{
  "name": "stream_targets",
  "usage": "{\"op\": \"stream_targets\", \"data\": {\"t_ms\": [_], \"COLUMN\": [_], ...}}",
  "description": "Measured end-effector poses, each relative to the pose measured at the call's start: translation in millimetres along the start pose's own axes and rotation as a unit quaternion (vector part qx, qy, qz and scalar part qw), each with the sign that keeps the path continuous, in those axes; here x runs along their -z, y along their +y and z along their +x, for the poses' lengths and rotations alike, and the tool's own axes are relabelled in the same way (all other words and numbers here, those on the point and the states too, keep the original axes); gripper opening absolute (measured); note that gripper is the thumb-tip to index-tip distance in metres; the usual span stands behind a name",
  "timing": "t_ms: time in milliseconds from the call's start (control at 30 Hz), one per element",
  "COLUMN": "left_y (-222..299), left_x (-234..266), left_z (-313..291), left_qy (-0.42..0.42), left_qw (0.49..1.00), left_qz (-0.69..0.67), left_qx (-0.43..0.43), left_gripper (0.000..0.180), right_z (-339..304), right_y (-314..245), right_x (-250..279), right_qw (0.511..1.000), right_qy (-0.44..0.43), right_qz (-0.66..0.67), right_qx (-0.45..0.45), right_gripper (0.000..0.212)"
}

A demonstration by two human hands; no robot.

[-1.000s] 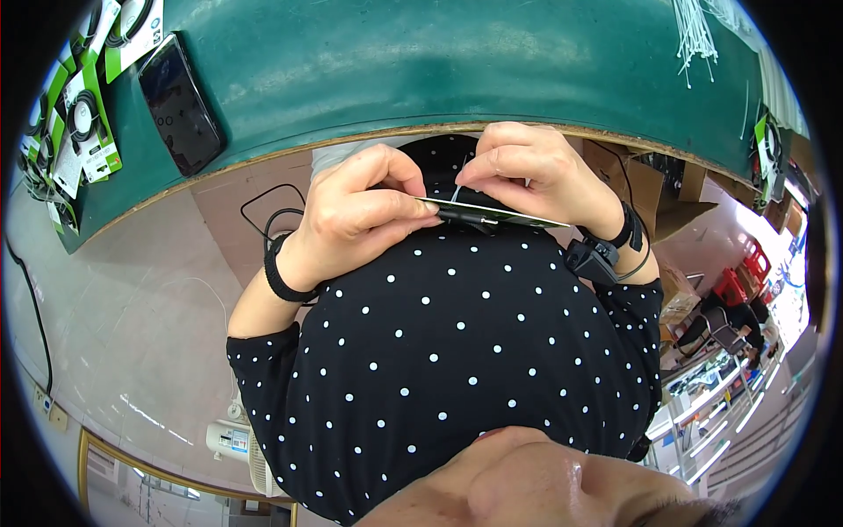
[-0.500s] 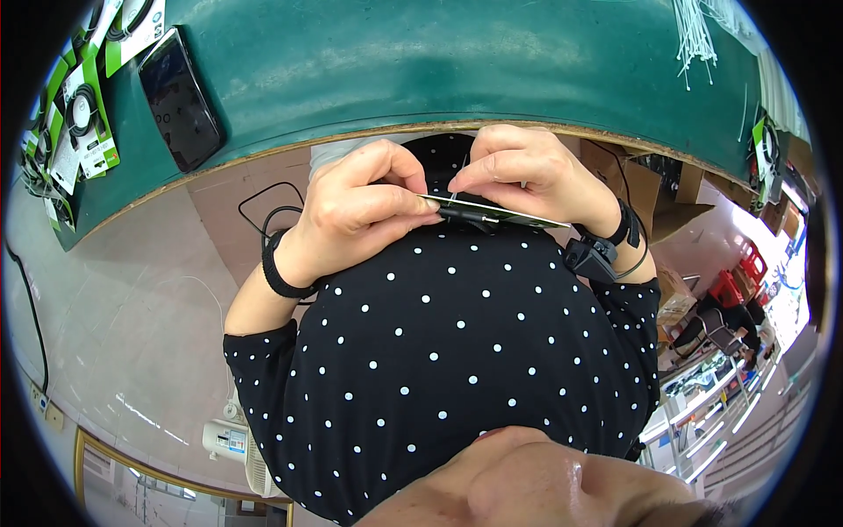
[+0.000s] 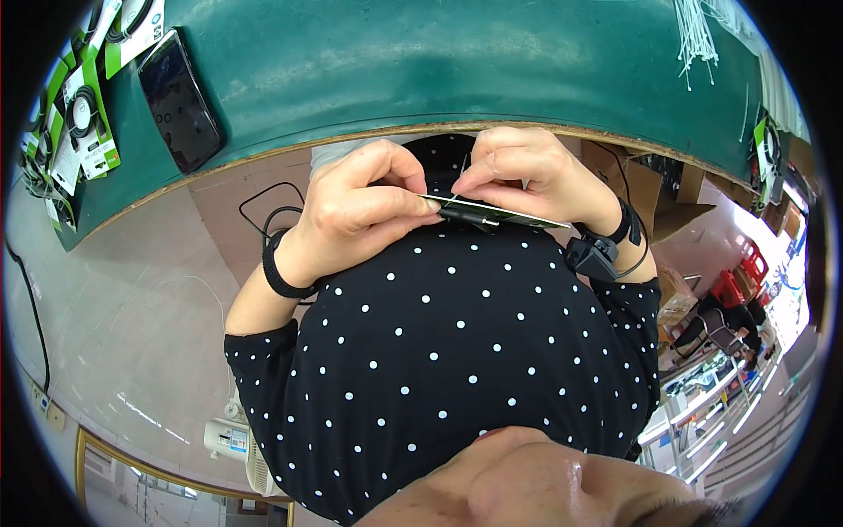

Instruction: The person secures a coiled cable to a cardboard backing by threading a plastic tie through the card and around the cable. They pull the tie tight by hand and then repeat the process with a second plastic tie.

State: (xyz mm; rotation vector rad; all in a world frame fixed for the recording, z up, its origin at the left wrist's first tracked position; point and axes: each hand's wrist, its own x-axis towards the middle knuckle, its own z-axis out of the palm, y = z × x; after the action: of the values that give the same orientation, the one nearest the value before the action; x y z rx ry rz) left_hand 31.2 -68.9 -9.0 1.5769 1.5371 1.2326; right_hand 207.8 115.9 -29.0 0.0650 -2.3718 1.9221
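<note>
My left hand (image 3: 356, 200) pinches the left end of a thin packaging card (image 3: 536, 219), seen nearly edge-on just in front of my body. A black cable (image 3: 464, 215) with a silver plug tip lies along the card's near side, its left part against my left fingers. Behind the card, my right hand (image 3: 531, 171) is closed, thumb and finger pinching a thin white cable tie (image 3: 454, 199) at the card's upper edge. Part of that tie is hidden by the fingers and the card.
The green table (image 3: 421, 75) lies beyond my hands, its wooden edge close to them. On it are a black phone (image 3: 182, 101), several carded cables (image 3: 83, 114) at left and a bundle of white cable ties (image 3: 695, 44) at right. Cardboard boxes (image 3: 637, 189) stand below.
My right hand has shifted very slightly beside the card, and the white tie's visible part has moved a little. My left hand, the card and the cable stay nearly in place.
</note>
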Motion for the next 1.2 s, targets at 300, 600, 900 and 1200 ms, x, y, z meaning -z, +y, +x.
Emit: {"op": "stream_targets", "data": {"t_ms": [300, 600, 900, 1200], "left_y": [1.4, 11.8, -2.2, -0.1], "left_x": [0.1, 14.6, 31.6, 32.4], "left_z": [-1.0, 18.2, 29.5, 24.6], "left_qy": [-0.014, -0.04, -0.146, -0.032], "left_qw": [0.999, 0.97, 0.894, 0.882], "left_qz": [-0.023, -0.104, -0.236, -0.309], "left_qx": [0.047, 0.217, 0.351, 0.355], "left_gripper": [0.022, 0.021, 0.025, 0.021], "right_z": [6.5, 14.7, 35.8, 61.8], "right_y": [-3.4, -2.7, -12.8, -5.4], "right_x": [0.9, -1.3, 16.5, 34.1], "right_qw": [0.999, 0.995, 0.985, 0.931], "right_qy": [-0.017, -0.005, -0.054, -0.1], "right_qz": [0.044, 0.097, 0.109, 0.269], "right_qx": [-0.015, -0.023, -0.12, -0.225], "right_gripper": [0.013, 0.012, 0.015, 0.026]}}
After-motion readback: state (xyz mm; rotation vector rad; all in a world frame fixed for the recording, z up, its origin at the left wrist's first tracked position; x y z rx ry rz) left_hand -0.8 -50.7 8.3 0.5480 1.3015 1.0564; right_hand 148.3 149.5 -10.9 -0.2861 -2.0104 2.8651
